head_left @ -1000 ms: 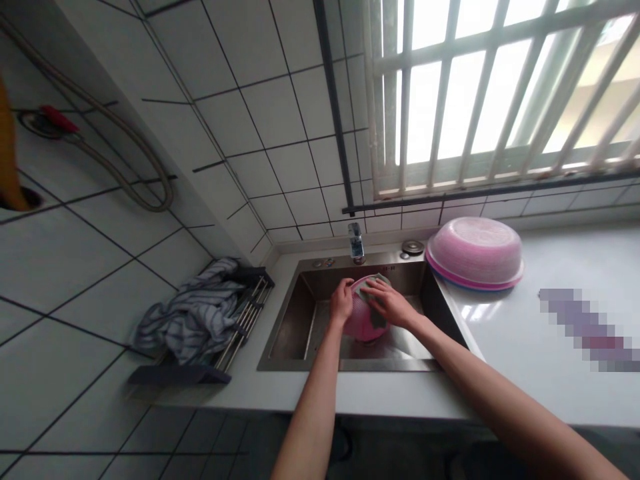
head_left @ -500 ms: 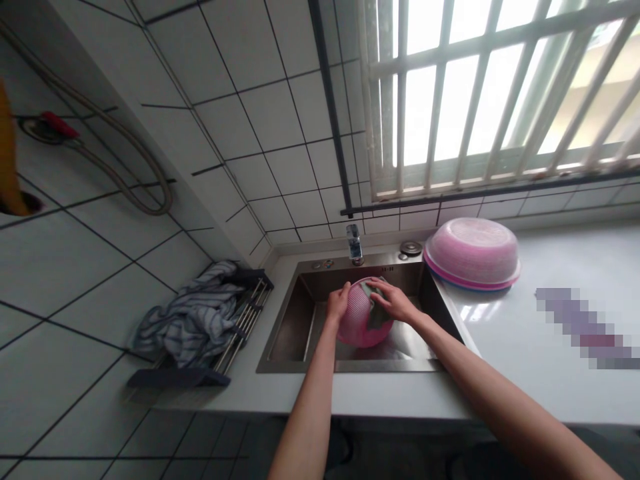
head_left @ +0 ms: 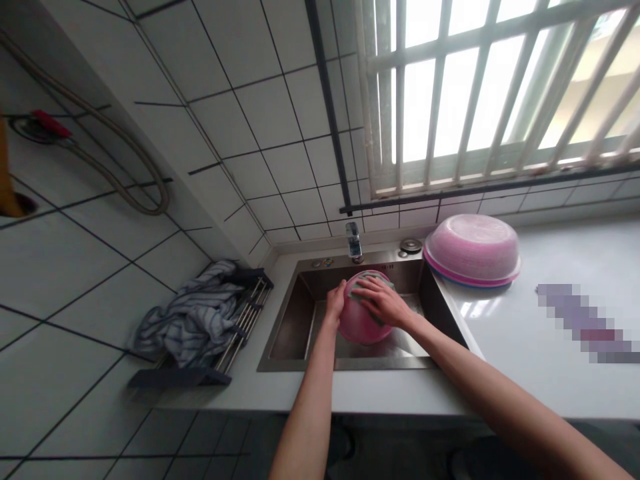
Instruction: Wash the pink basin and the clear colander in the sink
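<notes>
Inside the steel sink (head_left: pixel 288 333), a pink strainer basket (head_left: pixel 361 331) is held up, its rounded side turned toward me. My left hand (head_left: pixel 336 303) grips its left edge, thumb at the top. A grey-green cloth (head_left: pixel 391 284) lies on the basket's surface, mostly covered by my right hand (head_left: pixel 384 301). That hand holds the cloth against the basket with its fingers extended. Most of the cloth is hidden under the palm and fingers.
Behind the sink stands a chrome faucet (head_left: pixel 353 241), with a metal drain strainer (head_left: pixel 411 245) to its right. Upturned pink basins (head_left: pixel 473 252) rest on the right counter. A striped cloth (head_left: pixel 193 320) hangs over a rack (head_left: pixel 245 317) at left.
My right hand and the cloth have shifted left and flattened across the basket. The basket has turned, showing a smoother pink face. My left hand keeps its hold at the left edge.
</notes>
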The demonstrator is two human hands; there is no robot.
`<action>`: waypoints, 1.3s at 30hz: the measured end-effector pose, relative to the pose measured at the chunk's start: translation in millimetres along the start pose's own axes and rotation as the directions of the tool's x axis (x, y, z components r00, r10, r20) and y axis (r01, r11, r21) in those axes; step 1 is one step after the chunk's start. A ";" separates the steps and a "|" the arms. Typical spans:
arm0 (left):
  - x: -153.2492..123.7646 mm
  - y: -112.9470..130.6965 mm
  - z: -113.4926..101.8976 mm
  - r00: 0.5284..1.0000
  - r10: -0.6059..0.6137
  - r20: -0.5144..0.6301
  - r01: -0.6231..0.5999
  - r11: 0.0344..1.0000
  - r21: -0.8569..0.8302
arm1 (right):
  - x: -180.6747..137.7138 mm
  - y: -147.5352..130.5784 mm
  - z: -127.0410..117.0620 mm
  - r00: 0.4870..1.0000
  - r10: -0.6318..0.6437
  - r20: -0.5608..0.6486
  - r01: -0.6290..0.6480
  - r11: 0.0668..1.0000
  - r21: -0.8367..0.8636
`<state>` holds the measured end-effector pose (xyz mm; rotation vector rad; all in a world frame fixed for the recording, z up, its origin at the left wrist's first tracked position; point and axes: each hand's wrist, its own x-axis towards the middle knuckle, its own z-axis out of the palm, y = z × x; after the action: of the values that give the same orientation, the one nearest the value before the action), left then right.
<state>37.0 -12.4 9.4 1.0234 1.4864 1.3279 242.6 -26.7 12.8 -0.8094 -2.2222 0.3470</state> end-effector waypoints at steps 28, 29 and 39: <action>2.3 -3.7 1.0 0.997 -0.011 0.078 0.009 1.000 0.029 | -5.3 -20.7 14.8 0.994 -0.072 0.084 0.077 0.995 -0.058; 1.6 -3.0 1.1 0.997 -0.006 0.075 0.004 0.999 0.035 | -3.7 -24.0 15.1 0.988 -0.109 0.109 0.116 0.991 -0.062; -0.2 -5.4 10.5 0.984 -0.005 0.179 0.004 1.000 0.008 | -10.1 19.7 2.9 0.978 0.181 -0.100 -0.182 0.983 -0.005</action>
<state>46.9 -10.2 3.5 1.1132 1.3586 1.1943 254.7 -18.1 -3.8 -1.0185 -2.0662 0.3711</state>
